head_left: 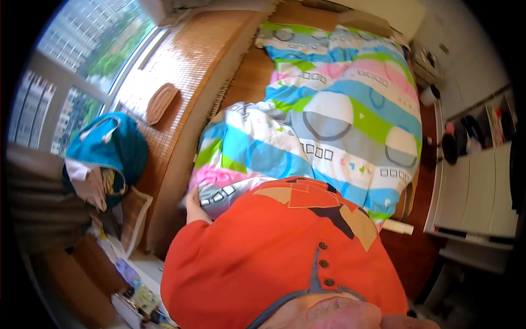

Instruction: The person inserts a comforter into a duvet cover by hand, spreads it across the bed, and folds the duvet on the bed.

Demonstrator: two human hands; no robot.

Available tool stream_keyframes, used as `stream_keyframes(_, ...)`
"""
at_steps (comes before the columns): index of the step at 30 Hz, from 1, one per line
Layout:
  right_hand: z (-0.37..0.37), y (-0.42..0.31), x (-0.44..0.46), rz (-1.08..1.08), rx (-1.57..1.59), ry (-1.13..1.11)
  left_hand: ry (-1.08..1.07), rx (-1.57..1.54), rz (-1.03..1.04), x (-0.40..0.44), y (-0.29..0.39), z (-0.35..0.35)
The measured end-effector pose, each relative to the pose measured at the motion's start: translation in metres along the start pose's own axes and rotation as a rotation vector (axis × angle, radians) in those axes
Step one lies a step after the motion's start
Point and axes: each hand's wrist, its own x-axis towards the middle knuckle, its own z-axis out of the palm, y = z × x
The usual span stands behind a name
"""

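A patterned quilt [329, 120] in blue, green, pink, white and grey covers most of the bed. My left hand [195, 207] is at its near left corner, where a bunched fold [227, 183] of the quilt hangs. The thumb side of that hand shows against the cloth, and the fingers are partly hidden by it; they appear closed on the edge. My red top [263, 241] hides the middle of the quilt's near edge. My right hand does not show.
Left of the bed runs a tiled window ledge [186, 49] holding a folded pink cloth [162, 104] and a blue laundry bag [118, 148] with clothes inside. A white cabinet [474, 192] stands on the right. Bare bed boards [249, 82] show along the left side.
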Motion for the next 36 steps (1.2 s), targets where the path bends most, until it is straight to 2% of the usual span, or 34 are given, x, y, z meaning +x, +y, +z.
stream_keyframes(2,0.002,0.017,-0.009,0.03,0.033,0.029,-0.197,-0.273,0.085,-0.068,0.055,0.013)
stream_keyframes(3,0.003,0.023,-0.012,0.039,0.048,0.041,-0.25,-0.156,0.135,-0.062,0.035,0.008)
stream_keyframes(7,0.012,0.04,-0.014,0.066,0.109,0.082,-0.463,0.073,0.0,-0.092,0.091,0.021)
stream_keyframes(10,0.017,0.052,-0.015,0.077,0.168,0.124,-0.614,0.163,-0.046,-0.089,0.091,0.04)
stream_keyframes(16,0.025,0.045,0.003,0.015,0.311,0.209,-0.72,0.259,-0.11,-0.031,0.061,0.085)
stream_keyframes(19,0.02,0.013,0.018,-0.082,0.399,0.278,-0.655,0.214,-0.07,0.025,0.07,0.11)
stream_keyframes(22,0.0,-0.034,0.033,-0.236,0.475,0.389,-0.549,0.07,0.083,0.107,0.116,0.127)
stream_keyframes(24,-0.022,-0.076,0.038,-0.389,0.513,0.502,-0.5,-0.097,0.237,0.166,0.172,0.129)
stream_keyframes(27,-0.056,-0.133,0.032,-0.653,0.548,0.68,-0.467,-0.394,0.478,0.247,0.296,0.099)
stream_keyframes(28,-0.065,-0.149,0.003,-0.657,0.547,0.679,-0.355,-0.417,0.412,0.263,0.346,0.083)
stream_keyframes(30,-0.071,-0.178,-0.063,-0.839,0.45,0.68,-0.258,-0.562,0.591,0.211,0.408,0.053)
stream_keyframes(31,-0.066,-0.178,-0.071,-0.85,0.45,0.676,-0.173,-0.596,0.588,0.205,0.422,0.037)
stream_keyframes(32,-0.062,-0.177,-0.078,-0.898,0.466,0.695,-0.101,-0.494,0.692,0.212,0.424,0.023)
stream_keyframes(34,-0.046,-0.175,-0.089,-0.983,0.599,0.7,0.08,-0.395,0.459,0.235,0.414,0.005)
stream_keyframes(36,-0.03,-0.171,-0.097,-0.947,0.701,0.56,0.19,0.052,0.424,0.346,0.352,-0.042)
